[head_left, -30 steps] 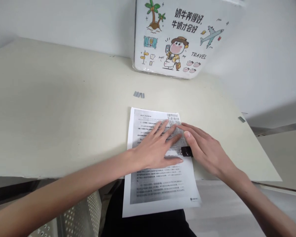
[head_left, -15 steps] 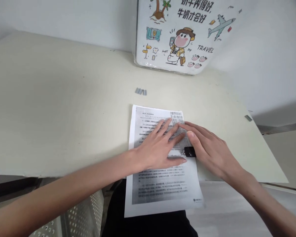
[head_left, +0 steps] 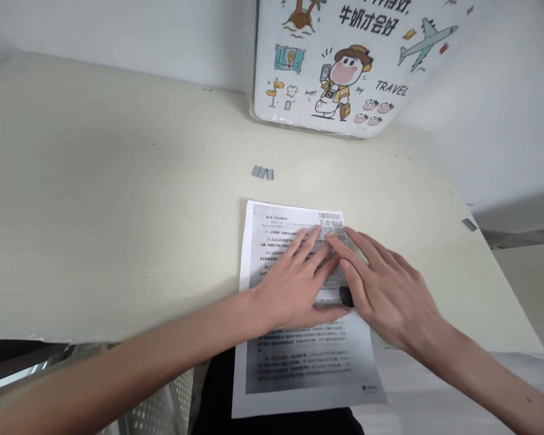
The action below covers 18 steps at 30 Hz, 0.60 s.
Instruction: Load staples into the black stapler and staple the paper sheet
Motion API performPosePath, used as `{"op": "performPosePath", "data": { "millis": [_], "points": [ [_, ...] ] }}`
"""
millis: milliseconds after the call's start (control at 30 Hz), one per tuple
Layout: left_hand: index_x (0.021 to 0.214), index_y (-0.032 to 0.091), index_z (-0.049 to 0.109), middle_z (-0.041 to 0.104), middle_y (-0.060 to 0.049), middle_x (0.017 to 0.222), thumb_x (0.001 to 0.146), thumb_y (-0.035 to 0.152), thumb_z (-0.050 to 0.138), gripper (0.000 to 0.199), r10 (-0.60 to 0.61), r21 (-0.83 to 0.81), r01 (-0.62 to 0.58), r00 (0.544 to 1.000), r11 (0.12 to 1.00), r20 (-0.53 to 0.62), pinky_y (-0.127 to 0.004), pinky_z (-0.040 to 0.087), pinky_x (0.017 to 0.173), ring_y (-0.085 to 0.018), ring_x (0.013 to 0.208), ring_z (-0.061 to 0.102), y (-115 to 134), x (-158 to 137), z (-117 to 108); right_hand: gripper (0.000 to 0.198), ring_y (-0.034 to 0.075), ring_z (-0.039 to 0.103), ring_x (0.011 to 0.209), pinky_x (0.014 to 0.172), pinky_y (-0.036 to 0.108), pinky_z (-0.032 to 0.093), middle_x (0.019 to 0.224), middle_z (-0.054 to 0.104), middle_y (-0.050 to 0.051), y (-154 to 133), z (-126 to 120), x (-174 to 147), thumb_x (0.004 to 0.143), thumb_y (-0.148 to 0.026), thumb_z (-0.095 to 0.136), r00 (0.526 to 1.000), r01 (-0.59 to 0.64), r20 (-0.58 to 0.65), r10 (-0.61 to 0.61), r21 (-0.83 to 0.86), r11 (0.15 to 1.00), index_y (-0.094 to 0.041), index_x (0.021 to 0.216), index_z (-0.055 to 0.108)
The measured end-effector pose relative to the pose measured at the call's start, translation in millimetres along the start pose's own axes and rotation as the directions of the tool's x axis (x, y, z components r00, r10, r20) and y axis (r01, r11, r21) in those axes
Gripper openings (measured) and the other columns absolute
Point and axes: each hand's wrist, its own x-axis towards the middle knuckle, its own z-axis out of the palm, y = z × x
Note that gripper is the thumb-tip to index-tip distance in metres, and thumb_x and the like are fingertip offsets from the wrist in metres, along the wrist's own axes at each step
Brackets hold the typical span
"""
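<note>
A printed sheet of paper [head_left: 299, 383] lies partly on the table, its near end hanging past the edge above my lap. My left hand [head_left: 294, 284] is spread flat on the sheet, fingers apart, thumb pointing right. At the sheet's right edge, my right hand [head_left: 385, 278] rests with its fingers stretched out, its index finger reaching toward my left fingertips. Between the hands runs a pale, grid-marked strip [head_left: 333, 230], mostly covered by fingers. A small black object [head_left: 346, 296] shows beside my right thumb; my hand hides the rest, so its kind is unclear.
Short grey metal strips [head_left: 263, 173] lie beyond the sheet, and another grey piece [head_left: 469, 225] sits near the table's right edge. A white cartoon-printed case [head_left: 317, 72] stands at the back of the cream table [head_left: 95, 199], close to the wall.
The view has shifted slightly, so the sheet and hands appear a little lower. My right hand now covers more of the black object. My left hand stays flat on the paper.
</note>
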Motion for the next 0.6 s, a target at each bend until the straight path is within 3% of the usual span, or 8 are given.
{"op": "performPosePath", "data": {
  "millis": [200, 400, 500, 600],
  "points": [
    [0.164, 0.009, 0.034, 0.028, -0.014, 0.174, 0.102, 0.075, 0.035, 0.090, 0.005, -0.002, -0.005, 1.000, 1.000, 0.005, -0.050, 0.000, 0.135, -0.033, 0.165, -0.001, -1.3, -0.3, -2.2, 0.053, 0.040, 0.046, 0.150, 0.112, 0.066, 0.047, 0.165, 0.048, 0.011, -5.1, 3.2, 5.2, 0.109, -0.035, 0.034, 1.000, -0.006, 0.028, 0.006, -0.006, 1.000, -0.027, 0.159, 0.048],
    [0.168, 0.012, 0.025, 0.016, -0.011, 0.177, 0.102, 0.076, 0.036, 0.093, 0.018, -0.002, -0.018, 1.000, 1.000, 0.006, -0.051, 0.002, 0.135, -0.032, 0.165, -0.002, -2.7, 2.6, -0.1, 0.053, 0.033, 0.053, 0.145, 0.112, 0.059, 0.050, 0.162, 0.052, 0.008, 4.6, -4.2, 2.6, 0.111, -0.041, 0.026, 0.997, -0.076, 0.013, 0.075, 0.121, 0.990, -0.031, 0.159, 0.047],
    [0.169, 0.014, 0.023, 0.013, -0.010, 0.178, 0.101, 0.076, 0.039, 0.094, 0.019, 0.010, -0.019, 1.000, 1.000, 0.015, -0.051, 0.002, 0.134, -0.032, 0.165, -0.003, -4.0, 2.2, 0.8, 0.052, 0.030, 0.059, 0.138, 0.111, 0.055, 0.050, 0.152, 0.061, 0.010, 10.8, -4.0, -5.2, 0.112, -0.040, 0.024, 0.992, -0.052, -0.100, 0.076, 0.226, 0.973, -0.026, 0.151, 0.056],
    [0.170, 0.016, 0.023, 0.012, -0.008, 0.178, 0.101, 0.077, 0.038, 0.093, 0.012, 0.018, -0.012, 1.000, 1.000, 0.029, -0.051, 0.002, 0.134, -0.031, 0.165, -0.004, -6.9, -2.7, -0.3, 0.048, 0.028, 0.066, 0.127, 0.106, 0.050, 0.051, 0.135, 0.071, 0.010, 18.9, 1.9, -17.8, 0.111, -0.033, 0.025, 0.969, 0.097, -0.246, -0.028, 0.271, 0.958, -0.024, 0.135, 0.066]
  ]
}}
